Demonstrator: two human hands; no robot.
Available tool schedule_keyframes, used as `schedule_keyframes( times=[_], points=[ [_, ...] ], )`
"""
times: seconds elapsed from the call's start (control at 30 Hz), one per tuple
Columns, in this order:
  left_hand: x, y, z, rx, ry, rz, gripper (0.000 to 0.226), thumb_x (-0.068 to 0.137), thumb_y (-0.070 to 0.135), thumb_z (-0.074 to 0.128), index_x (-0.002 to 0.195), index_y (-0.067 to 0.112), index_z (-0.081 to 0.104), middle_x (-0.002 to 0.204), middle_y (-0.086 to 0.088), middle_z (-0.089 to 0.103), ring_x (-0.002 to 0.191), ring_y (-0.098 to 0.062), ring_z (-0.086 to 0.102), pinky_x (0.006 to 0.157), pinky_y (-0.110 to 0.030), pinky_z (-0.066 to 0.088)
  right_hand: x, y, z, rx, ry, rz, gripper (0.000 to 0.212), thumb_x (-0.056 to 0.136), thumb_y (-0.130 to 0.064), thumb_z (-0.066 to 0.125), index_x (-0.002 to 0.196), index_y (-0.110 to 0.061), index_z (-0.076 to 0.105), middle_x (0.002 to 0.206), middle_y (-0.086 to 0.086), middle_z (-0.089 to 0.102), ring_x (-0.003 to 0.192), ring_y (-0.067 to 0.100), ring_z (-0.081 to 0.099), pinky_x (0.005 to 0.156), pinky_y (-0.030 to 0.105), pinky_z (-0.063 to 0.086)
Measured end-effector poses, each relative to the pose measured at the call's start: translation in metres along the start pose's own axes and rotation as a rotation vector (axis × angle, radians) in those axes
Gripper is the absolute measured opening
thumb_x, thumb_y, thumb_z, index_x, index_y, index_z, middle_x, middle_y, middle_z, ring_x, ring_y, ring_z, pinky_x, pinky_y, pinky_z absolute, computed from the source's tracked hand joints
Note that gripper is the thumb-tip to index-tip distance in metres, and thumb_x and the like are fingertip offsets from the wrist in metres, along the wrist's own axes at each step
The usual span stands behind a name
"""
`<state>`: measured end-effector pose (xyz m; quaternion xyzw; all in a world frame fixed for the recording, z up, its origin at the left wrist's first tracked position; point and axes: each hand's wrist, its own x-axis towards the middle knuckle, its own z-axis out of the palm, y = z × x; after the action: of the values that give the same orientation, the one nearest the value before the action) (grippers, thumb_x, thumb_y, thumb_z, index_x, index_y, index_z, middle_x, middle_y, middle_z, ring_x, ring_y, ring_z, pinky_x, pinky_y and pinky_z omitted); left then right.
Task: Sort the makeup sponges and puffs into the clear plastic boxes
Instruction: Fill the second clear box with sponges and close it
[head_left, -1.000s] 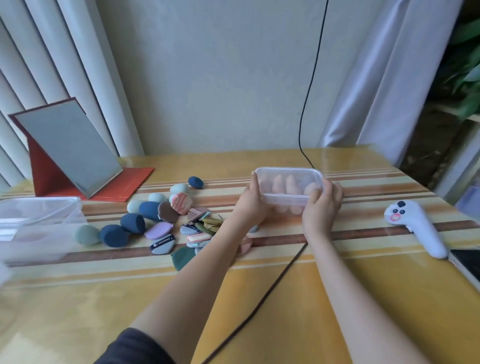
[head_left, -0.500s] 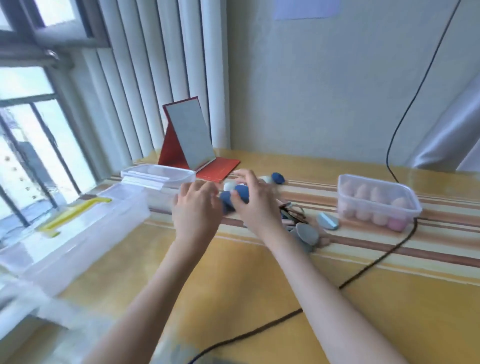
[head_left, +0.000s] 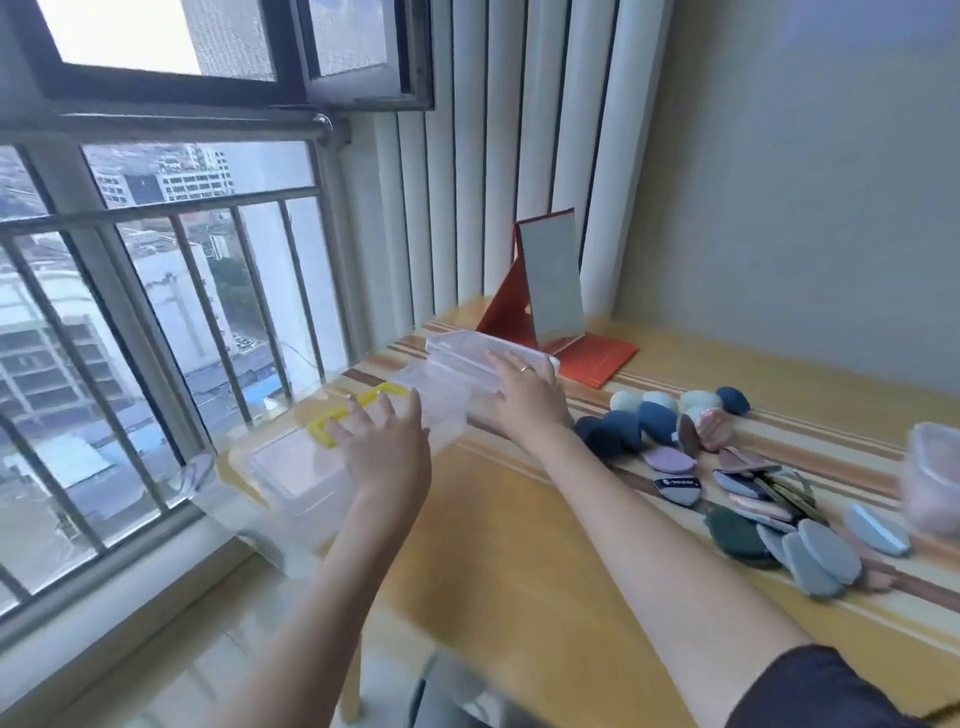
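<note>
On the table (head_left: 519, 545) one box (head_left: 932, 480) at far right holds pink sponges, the pile (head_left: 753, 467) lies unsorted, left hand (head_left: 387, 447) open over the big box (head_left: 311, 478), right hand (head_left: 524, 397) flat on small box (head_left: 483, 358).

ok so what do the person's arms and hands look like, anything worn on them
Both forearms are bare. The right hand wears a thin gold-coloured ring on one finger. A dark sleeve covers the right upper arm at the frame's bottom edge. The left hand shows no ring or watch, and no sleeve is in view on that arm.
</note>
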<state>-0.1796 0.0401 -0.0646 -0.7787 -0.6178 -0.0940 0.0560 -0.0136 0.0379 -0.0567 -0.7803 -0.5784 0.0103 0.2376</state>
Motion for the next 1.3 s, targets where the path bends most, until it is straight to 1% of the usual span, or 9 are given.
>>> schedule_keyframes(
  times=[0.17,0.27,0.5,0.73,0.9,1.0,1.07,1.2,1.3],
  points=[
    [0.002,0.004,0.003,0.023,0.008,-0.013,0.052,0.103,0.038,0.027,0.151,0.031,0.010,0.158,-0.009,0.018,0.144,-0.043,0.008,0.112,-0.060,0.012,0.008,0.000,0.005,0.265,0.185,0.014,0.054,0.097,0.002,0.029,0.140,-0.023,0.049,0.148,0.006,0.044,0.145,0.031,0.015,0.114,0.044,0.023],
    [0.004,0.006,0.004,0.031,-0.006,-0.022,0.052,0.103,0.038,0.027,0.151,0.031,0.009,0.158,-0.010,0.018,0.144,-0.043,0.008,0.113,-0.060,0.012,0.015,0.000,-0.003,0.349,0.449,-0.020,0.039,0.097,-0.001,0.042,0.127,-0.015,0.061,0.129,0.009,0.061,0.126,0.035,0.045,0.105,0.043,0.040],
    [0.004,0.008,0.000,0.014,-0.040,-0.036,0.056,0.101,0.040,0.031,0.152,0.030,0.008,0.159,-0.010,0.014,0.145,-0.042,0.005,0.114,-0.059,0.010,0.008,0.010,-0.055,0.575,0.682,-0.146,0.027,0.096,-0.002,0.046,0.118,-0.006,0.062,0.114,0.011,0.064,0.103,0.016,0.057,0.076,-0.004,0.036],
    [0.005,0.005,-0.006,-0.074,-0.094,-0.026,0.069,0.093,0.046,0.044,0.151,0.021,0.015,0.158,-0.013,0.016,0.144,-0.042,0.007,0.115,-0.057,0.008,-0.009,0.020,-0.104,0.681,0.907,-0.254,0.027,0.098,-0.020,0.045,0.111,-0.005,0.063,0.101,0.001,0.056,0.090,0.028,0.062,0.076,0.038,0.057],
    [-0.007,0.006,-0.038,-1.111,0.335,-0.200,0.037,0.091,0.017,0.041,0.123,0.008,0.059,0.125,-0.013,0.061,0.117,-0.027,0.054,0.095,-0.033,0.038,-0.028,0.025,-0.124,0.781,0.793,-0.288,0.023,0.101,-0.020,0.046,0.112,-0.004,0.058,0.104,0.007,0.057,0.078,0.022,0.064,0.060,0.029,0.060],
    [-0.012,0.007,-0.062,-1.744,0.303,-0.222,0.035,0.079,0.030,0.042,0.104,0.014,0.060,0.108,-0.008,0.066,0.104,-0.022,0.062,0.084,-0.029,0.044,-0.037,0.024,-0.122,0.809,0.610,-0.284,0.020,0.101,-0.023,0.047,0.109,-0.007,0.057,0.104,0.012,0.059,0.069,0.006,0.062,0.052,0.029,0.058],
    [-0.019,0.012,-0.066,-1.693,0.266,-0.077,0.023,0.083,0.030,0.055,0.101,0.016,0.051,0.106,-0.004,0.060,0.101,-0.021,0.060,0.081,-0.028,0.045,-0.045,0.020,-0.115,0.824,0.476,-0.256,0.017,0.101,-0.025,0.047,0.108,-0.010,0.053,0.100,0.004,0.058,0.069,0.003,0.062,0.051,0.030,0.058],
    [-0.036,0.017,-0.047,-0.877,0.598,0.238,0.031,0.072,0.009,0.074,0.088,0.006,0.048,0.112,-0.016,0.048,0.106,-0.029,0.046,0.090,-0.030,0.037,-0.048,0.011,-0.091,0.850,0.205,-0.169,0.017,0.100,-0.029,0.046,0.109,-0.016,0.042,0.115,0.004,0.055,0.076,0.012,0.065,0.049,0.031,0.058],
    [-0.039,0.013,-0.023,-0.620,0.453,0.217,0.033,0.072,0.026,0.078,0.095,0.012,0.058,0.140,-0.023,0.035,0.133,-0.040,0.029,0.107,-0.051,0.025,-0.045,0.011,-0.078,1.005,0.041,-0.018,0.032,0.098,-0.023,0.052,0.120,-0.016,0.032,0.115,0.003,0.047,0.085,0.018,0.064,0.054,0.025,0.059]
  ],
)
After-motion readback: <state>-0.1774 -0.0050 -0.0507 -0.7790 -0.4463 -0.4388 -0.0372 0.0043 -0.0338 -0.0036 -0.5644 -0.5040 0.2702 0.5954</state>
